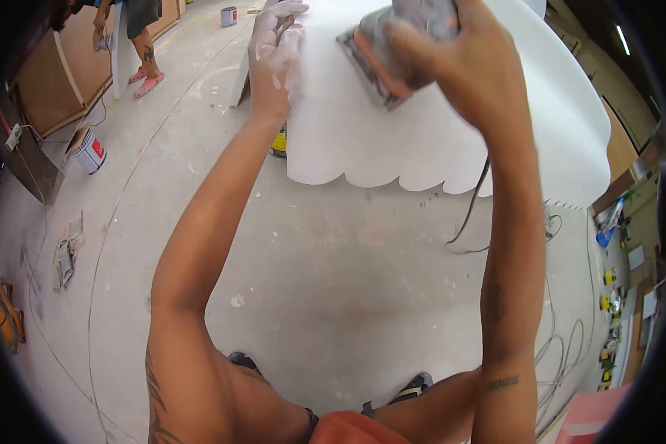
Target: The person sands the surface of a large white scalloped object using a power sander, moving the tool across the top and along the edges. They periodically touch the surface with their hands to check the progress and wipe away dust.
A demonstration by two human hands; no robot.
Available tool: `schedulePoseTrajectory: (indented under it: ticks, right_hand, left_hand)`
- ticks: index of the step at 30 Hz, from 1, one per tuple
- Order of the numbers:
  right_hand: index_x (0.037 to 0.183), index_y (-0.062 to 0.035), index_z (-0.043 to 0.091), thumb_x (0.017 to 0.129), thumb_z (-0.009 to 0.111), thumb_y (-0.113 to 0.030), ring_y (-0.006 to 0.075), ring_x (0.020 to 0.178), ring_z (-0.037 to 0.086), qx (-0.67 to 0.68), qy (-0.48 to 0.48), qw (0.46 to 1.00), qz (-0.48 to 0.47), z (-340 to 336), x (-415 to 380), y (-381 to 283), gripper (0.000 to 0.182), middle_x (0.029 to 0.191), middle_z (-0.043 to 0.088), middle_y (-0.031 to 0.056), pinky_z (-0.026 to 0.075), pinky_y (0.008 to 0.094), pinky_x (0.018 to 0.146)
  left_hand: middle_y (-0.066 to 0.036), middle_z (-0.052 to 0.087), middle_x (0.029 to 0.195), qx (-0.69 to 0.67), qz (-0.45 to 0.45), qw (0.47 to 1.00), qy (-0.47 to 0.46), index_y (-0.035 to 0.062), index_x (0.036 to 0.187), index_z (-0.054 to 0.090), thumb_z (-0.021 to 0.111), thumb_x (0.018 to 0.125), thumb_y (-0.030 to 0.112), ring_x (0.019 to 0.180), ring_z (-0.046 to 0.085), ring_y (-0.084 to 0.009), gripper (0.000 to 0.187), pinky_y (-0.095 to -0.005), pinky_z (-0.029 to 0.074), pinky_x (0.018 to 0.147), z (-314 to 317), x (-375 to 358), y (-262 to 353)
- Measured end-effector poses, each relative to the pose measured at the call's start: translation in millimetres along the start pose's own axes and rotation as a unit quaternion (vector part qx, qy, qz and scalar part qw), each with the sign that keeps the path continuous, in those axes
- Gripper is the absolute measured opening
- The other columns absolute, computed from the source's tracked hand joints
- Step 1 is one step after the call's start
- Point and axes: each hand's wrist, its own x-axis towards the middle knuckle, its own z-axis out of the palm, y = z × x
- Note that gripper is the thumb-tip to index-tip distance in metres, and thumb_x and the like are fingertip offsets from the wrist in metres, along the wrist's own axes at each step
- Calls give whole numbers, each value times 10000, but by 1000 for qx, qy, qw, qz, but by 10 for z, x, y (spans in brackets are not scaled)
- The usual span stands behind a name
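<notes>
A large white panel (pixel 377 148) with a scalloped lower edge fills the upper middle of the head view. My right hand (pixel 462 63) is wrapped round a dusty grey and orange power sander (pixel 392 55), which is tilted against the panel's face. A dark cord hangs below that arm. At the panel's left edge is my left hand (pixel 277 48), coated in white dust, its fingers curled in at the edge. Whether they grip the panel I cannot make out.
Another person (pixel 144 44) in pink clogs stands at the upper left near brown boards (pixel 44 74). A paint bucket (pixel 89 152), crumpled scraps (pixel 66 251) and cables lie on the left floor. Looped cables (pixel 562 348) and small yellow cans (pixel 609 302) are at the right.
</notes>
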Motion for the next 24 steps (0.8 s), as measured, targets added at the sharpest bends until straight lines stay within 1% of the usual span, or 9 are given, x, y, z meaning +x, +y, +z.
schedulePoseTrajectory:
  ticks: [1, 3, 6, 9, 11, 15, 18, 21, 24]
  right_hand:
    - [1294, 66, 613, 808, 747, -376, 417, 1049, 694, -4, -14, 999, 35, -116, 61, -223, 670, 1130, 701, 290, 538, 448, 943]
    - [1288, 70, 614, 808, 745, -370, 412, 1045, 697, -7, -16, 998, 52, -75, 128, -221, 664, 1129, 704, 291, 539, 442, 940]
    - [1302, 51, 620, 815, 735, -375, 414, 1048, 700, -31, 24, 998, 48, 4, 144, -193, 657, 1118, 709, 296, 542, 437, 939]
    - [1316, 11, 634, 833, 718, -383, 414, 1046, 699, 0, 18, 1000, 5, 87, 213, -130, 629, 1116, 710, 293, 543, 440, 935]
    - [1310, -29, 654, 846, 716, -371, 411, 1017, 701, -28, 35, 999, -26, 252, 463, 58, 579, 1105, 712, 283, 545, 450, 922]
    - [1285, -30, 664, 850, 725, -361, 407, 994, 698, 4, 16, 999, 39, 208, 459, -95, 550, 1089, 709, 273, 544, 462, 907]
    - [1289, -27, 662, 847, 733, -365, 406, 977, 698, 1, 15, 999, 38, 215, 236, -195, 561, 1083, 705, 266, 544, 469, 899]
    - [1295, -39, 664, 852, 729, -371, 414, 985, 694, -26, 81, 996, 1, 248, 113, -257, 557, 1064, 699, 270, 543, 471, 897]
    - [1287, -62, 671, 850, 731, -365, 427, 983, 689, -5, 43, 999, 9, 262, 395, -22, 535, 1053, 690, 271, 545, 471, 892]
  left_hand:
    - [-79, 650, 1275, -1, -1, 1000, 0, 35, 1239, 649, 474, 990, 51, 1218, 592, -170, 305, -293, 393, 1104, -8, 2, -6]
    - [-67, 658, 1247, 21, 5, 1000, 2, 57, 1249, 654, 480, 986, 51, 1202, 600, -168, 315, -292, 401, 1093, -20, 2, -26]
    - [-61, 662, 1220, -28, 12, 999, 10, 54, 1251, 655, 489, 988, 55, 1177, 607, -165, 311, -295, 411, 1081, 5, 22, -59]
    - [-60, 657, 1208, -5, 3, 1000, 11, 40, 1253, 652, 487, 990, 58, 1168, 601, -161, 312, -291, 416, 1073, 10, -1, 20]
    - [-57, 655, 1207, -11, 9, 1000, 11, 36, 1249, 652, 487, 990, 60, 1163, 596, -159, 307, -286, 416, 1068, 8, -4, -51]
    - [-50, 645, 1215, -46, 14, 999, 26, 32, 1236, 653, 483, 995, 67, 1151, 579, -151, 297, -276, 417, 1055, 23, 18, -82]
    - [-55, 638, 1233, -35, -14, 999, 29, 28, 1228, 653, 477, 1000, 73, 1149, 574, -151, 292, -279, 416, 1053, 5, 14, -48]
    - [-66, 633, 1243, -17, -26, 999, 38, 21, 1226, 653, 455, 1003, 81, 1150, 574, -162, 305, -293, 418, 1054, 8, -7, 20]
    - [-84, 634, 1245, 12, 10, 999, 31, 8, 1235, 644, 430, 1008, 85, 1181, 580, -186, 321, -309, 415, 1070, -11, 4, -23]
